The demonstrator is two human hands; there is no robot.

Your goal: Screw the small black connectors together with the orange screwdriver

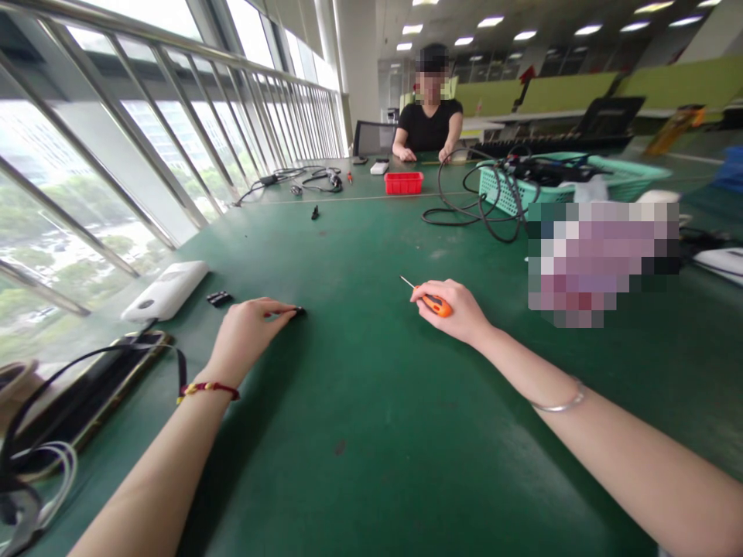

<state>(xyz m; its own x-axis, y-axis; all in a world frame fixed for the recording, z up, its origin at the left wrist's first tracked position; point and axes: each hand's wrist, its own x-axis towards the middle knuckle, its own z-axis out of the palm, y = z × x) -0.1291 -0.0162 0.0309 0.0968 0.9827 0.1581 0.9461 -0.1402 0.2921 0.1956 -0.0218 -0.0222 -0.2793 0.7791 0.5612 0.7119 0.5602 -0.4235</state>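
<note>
My left hand (255, 326) is closed in a pinch on a small black piece (299, 311), low over the green table; its kind is too small to make out. Just left of that hand lies a small black part with ridges or slots (219, 299). In my right hand (456, 308) is a screwdriver (436, 304) with an orange and black handle. Its thin metal shaft points away to the upper left, and the tip touches nothing I can make out. The two hands are well apart.
At left lie a white power bank-like box (167, 290), a phone-like dark slab (96, 394) and cables. Farther off are a small black piece (315, 212), a red bin (403, 183) and a teal basket (502, 191) with trailing black cables. A person (429, 116) sits across the table.
</note>
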